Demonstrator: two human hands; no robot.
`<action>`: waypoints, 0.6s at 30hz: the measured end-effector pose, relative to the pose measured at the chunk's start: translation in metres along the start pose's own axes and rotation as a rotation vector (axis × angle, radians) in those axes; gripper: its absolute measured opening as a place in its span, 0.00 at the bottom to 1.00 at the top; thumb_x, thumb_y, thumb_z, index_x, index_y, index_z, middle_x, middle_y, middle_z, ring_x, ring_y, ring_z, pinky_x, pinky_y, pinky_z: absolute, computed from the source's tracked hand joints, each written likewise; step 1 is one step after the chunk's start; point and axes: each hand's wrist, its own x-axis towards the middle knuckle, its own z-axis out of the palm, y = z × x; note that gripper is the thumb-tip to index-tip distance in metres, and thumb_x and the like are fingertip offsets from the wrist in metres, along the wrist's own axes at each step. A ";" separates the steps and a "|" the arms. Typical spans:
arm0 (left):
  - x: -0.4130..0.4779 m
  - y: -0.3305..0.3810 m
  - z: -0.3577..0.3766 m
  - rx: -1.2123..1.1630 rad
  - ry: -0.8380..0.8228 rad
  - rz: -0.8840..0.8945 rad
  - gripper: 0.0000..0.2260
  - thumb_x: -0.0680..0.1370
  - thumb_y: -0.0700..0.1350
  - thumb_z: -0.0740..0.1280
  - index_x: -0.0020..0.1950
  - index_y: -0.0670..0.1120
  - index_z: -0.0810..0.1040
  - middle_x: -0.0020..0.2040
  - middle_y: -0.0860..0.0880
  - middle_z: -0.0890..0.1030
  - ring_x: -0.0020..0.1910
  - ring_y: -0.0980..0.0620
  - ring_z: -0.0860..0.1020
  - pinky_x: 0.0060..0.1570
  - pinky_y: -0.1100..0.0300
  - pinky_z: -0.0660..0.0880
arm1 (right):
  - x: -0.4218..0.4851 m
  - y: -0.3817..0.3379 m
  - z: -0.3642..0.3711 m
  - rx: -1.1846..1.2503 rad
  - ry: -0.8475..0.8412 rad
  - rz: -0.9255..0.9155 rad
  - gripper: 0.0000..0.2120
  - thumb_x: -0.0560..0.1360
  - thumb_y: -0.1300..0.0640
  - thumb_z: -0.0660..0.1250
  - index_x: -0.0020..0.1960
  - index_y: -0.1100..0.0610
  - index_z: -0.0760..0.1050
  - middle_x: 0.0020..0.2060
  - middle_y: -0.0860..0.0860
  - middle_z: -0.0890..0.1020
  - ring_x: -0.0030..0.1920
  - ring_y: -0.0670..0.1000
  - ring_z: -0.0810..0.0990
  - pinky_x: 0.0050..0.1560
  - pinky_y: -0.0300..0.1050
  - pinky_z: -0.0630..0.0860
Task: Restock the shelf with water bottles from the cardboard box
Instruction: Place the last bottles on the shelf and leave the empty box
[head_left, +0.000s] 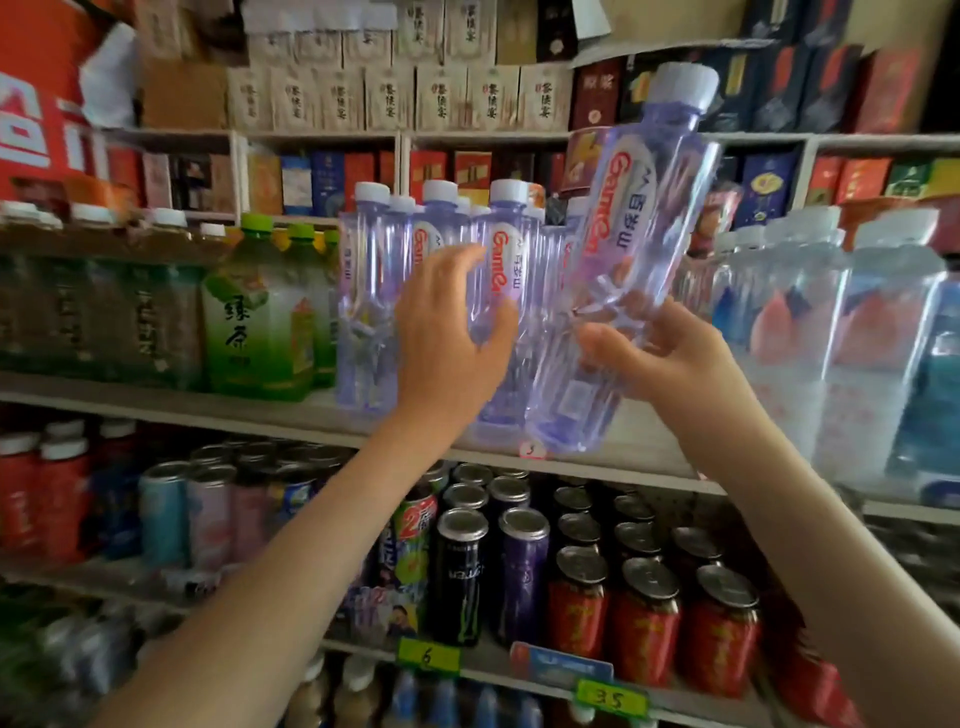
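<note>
The right grip (670, 358) is holding the bottle (628, 223) by its lower half, with fingers and thumb curled round the clear body. This bottle is leaning, its white cap (683, 85) pointing up and to the right and its base sitting low at the front edge of the shelf (208, 410). Whether the base is touching the shelf cannot be told.

The left grip (452, 338) is wrapping the front bottle (501, 260), which is standing upright on the same shelf. The thumb is lying across its front and the fingers are curving in at its left side. The leaning bottle is touching or just beside this front bottle, on its right.

More bottles (363, 291) of the same kind are standing in rows behind and to the left of the front bottle. Green tea bottles (254, 322) are standing just left of them, and large clear bottles (883, 338) are standing to the right. Cans (519, 561) are filling the shelf below, with a price tag (428, 657) marked 6 showing under them.
</note>
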 end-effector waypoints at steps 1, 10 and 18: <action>0.002 -0.001 0.008 0.058 0.011 0.029 0.22 0.75 0.52 0.63 0.67 0.44 0.70 0.66 0.45 0.71 0.66 0.54 0.65 0.67 0.51 0.63 | 0.006 0.002 -0.007 0.001 0.038 0.000 0.39 0.56 0.30 0.73 0.59 0.50 0.76 0.50 0.59 0.83 0.50 0.58 0.83 0.52 0.60 0.80; -0.008 -0.012 0.051 0.394 -0.200 -0.008 0.42 0.74 0.57 0.67 0.76 0.52 0.42 0.77 0.40 0.43 0.76 0.43 0.41 0.70 0.42 0.38 | 0.035 0.035 -0.011 0.009 0.055 0.071 0.32 0.60 0.37 0.74 0.60 0.51 0.76 0.52 0.50 0.83 0.51 0.54 0.83 0.51 0.52 0.81; -0.011 -0.019 0.055 0.427 -0.190 0.043 0.36 0.75 0.54 0.60 0.77 0.48 0.45 0.77 0.37 0.47 0.76 0.43 0.44 0.70 0.40 0.40 | 0.045 0.047 -0.001 -0.036 -0.083 0.073 0.10 0.68 0.46 0.72 0.46 0.47 0.75 0.35 0.39 0.83 0.47 0.51 0.84 0.45 0.44 0.81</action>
